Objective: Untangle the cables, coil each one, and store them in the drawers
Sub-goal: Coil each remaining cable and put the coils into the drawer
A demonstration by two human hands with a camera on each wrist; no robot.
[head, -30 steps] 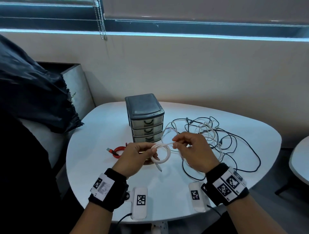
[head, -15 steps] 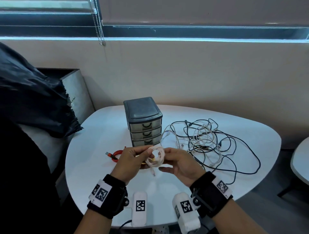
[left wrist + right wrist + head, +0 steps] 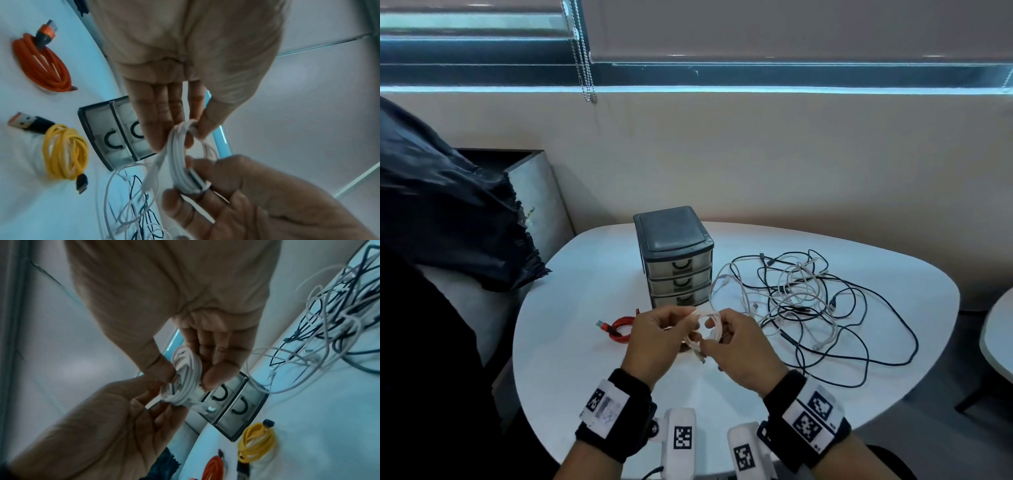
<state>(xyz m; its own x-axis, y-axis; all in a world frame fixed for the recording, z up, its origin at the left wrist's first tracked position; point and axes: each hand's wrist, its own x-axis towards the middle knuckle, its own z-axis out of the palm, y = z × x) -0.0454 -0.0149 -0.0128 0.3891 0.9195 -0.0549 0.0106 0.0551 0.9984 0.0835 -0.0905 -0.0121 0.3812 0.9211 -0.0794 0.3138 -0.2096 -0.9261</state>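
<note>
We hold a white coil between both hands above the near middle of the table. Our left hand pinches one side of it between thumb and forefinger, the other fingers straight. Our right hand grips the opposite side, thumb over the strands and fingers curled beneath; in the left wrist view a white plug lies across the bundle under that thumb. A short free end of the coil hangs down.

The drawers stand at about 12 o'clock from our hands, just beyond them, all three fronts closed as far as we can see. At 2 o'clock the tangle of black and white cables sprawls over the right half of the table, one white loop reaching close to the drawers' right side.

At 9 o'clock, just beside our left hand, lies an orange coil with its plug pointing left. The wrist views also show a yellow coil on the table in front of the drawers, between the orange coil and the tangle; in the head view our hands hide it.
</note>
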